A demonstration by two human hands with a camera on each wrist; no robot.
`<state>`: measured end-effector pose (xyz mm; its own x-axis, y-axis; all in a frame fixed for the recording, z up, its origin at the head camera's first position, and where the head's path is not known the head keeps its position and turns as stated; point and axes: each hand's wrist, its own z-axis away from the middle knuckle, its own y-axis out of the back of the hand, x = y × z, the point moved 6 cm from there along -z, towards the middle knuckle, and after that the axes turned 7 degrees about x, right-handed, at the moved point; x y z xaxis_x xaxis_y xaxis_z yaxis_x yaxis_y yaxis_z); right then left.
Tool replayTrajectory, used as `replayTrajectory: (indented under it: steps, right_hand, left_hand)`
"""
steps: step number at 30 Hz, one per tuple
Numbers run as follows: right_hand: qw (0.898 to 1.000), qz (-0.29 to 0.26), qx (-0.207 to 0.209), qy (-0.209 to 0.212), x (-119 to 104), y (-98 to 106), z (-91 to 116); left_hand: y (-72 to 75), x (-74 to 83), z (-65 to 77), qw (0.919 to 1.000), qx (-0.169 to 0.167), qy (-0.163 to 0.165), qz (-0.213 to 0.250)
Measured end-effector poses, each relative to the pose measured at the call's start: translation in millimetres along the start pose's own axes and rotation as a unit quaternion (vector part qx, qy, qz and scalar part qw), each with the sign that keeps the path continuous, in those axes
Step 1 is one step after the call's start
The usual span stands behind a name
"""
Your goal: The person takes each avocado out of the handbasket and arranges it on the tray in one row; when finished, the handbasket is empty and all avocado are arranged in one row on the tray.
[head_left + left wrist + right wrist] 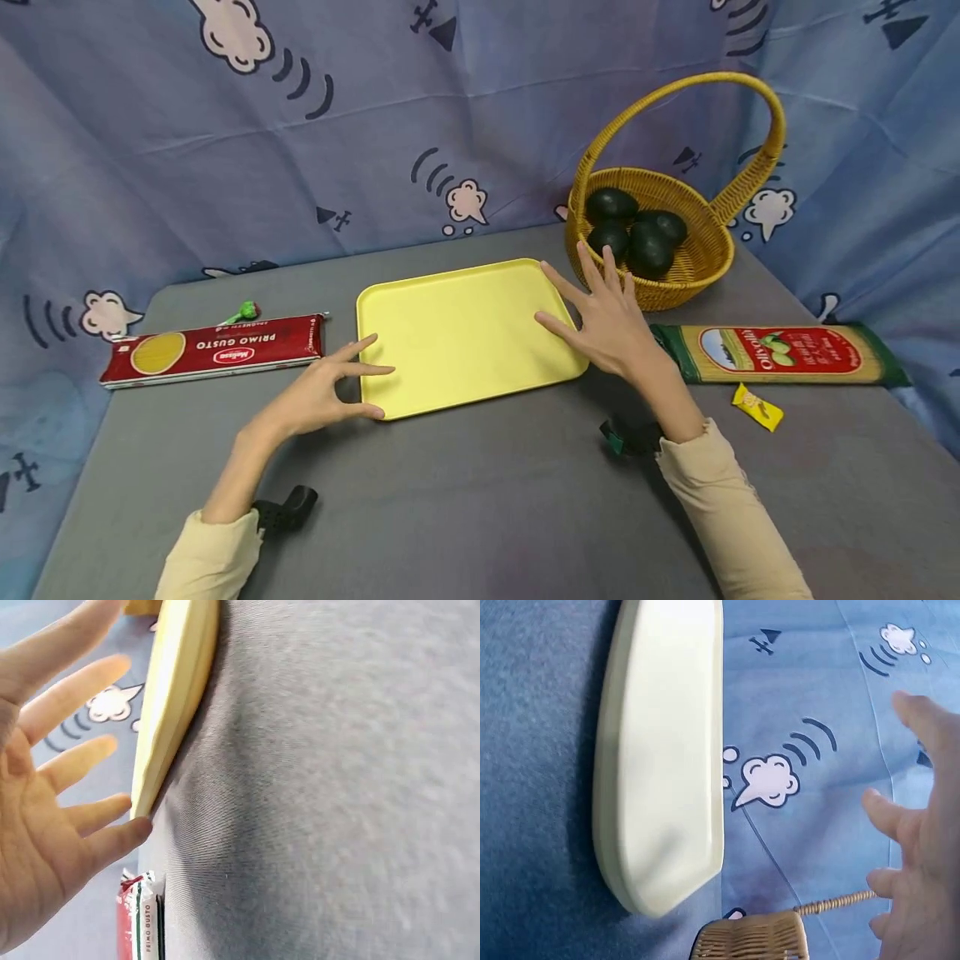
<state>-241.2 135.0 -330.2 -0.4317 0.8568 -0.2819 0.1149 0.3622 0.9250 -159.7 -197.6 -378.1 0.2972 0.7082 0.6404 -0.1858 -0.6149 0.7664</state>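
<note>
A yellow rectangular tray (468, 337) lies flat on the grey table between the two hands. At its left end is my left hand (318, 393), fingers spread and fairly straight, the fingertips overlapping the rim in the head view. The left wrist view has that hand (52, 802) beside the tray's side wall (176, 690), with nothing in its grasp. Over the tray's right end my right hand (611, 321) hovers with fingers spread, holding nothing. In the right wrist view, a visible gap separates this hand (922, 840) from the tray (671, 765).
Behind the right hand stands a wicker basket (708, 250) with a tall handle and several dark avocados (651, 250). A red spaghetti pack (213, 350) and a green lollipop (247, 311) lie left; a green-ended spaghetti pack (780, 354) and a yellow-wrapped candy (757, 407) lie right.
</note>
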Motion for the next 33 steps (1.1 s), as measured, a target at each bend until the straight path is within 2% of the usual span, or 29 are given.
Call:
replayTrajectory:
  steps: [4,8,13,17,23,27,29,31,33]
  right_hand:
    - [0.998,-0.057,0.006,-0.001,5,10,6]
    - [0.993,-0.117,0.013,-0.006,11,19,10]
    - [0.982,-0.18,0.052,-0.001,19,35,11]
    - [0.974,-0.21,0.09,-0.004,32,49,11]
    - [0.96,-0.257,0.105,-0.046,61,68,10]
    - [0.941,-0.315,0.099,-0.081,84,77,6]
    - [0.926,-0.352,0.091,-0.105,95,81,4]
    - [0.903,-0.4,0.08,-0.135,106,85,0]
    - [0.868,-0.462,0.066,-0.17,119,86,-3]
  left_hand:
    - [-2.7,-1.2,1.4,0.9996,-0.015,-0.019,0.016]
    - [-4.9,-4.8,4.0,0.9995,-0.018,-0.013,0.021]
    - [-5.9,-10.9,7.4,0.9999,-0.008,-0.002,0.007]
    - [-6.9,-13.9,7.7,0.9999,-0.003,-0.003,0.01]
    - [-4.5,-14.4,5.9,0.9994,0.014,-0.005,0.031]
    - [-3.6,-13.0,4.6,0.9991,0.017,-0.004,0.04]
    - [-3.7,-12.8,4.2,0.9989,0.018,-0.002,0.042]
    - [-4.3,-13.4,3.5,0.9987,0.018,0.004,0.047]
    - [-5.6,-14.6,2.7,0.9981,0.017,0.013,0.057]
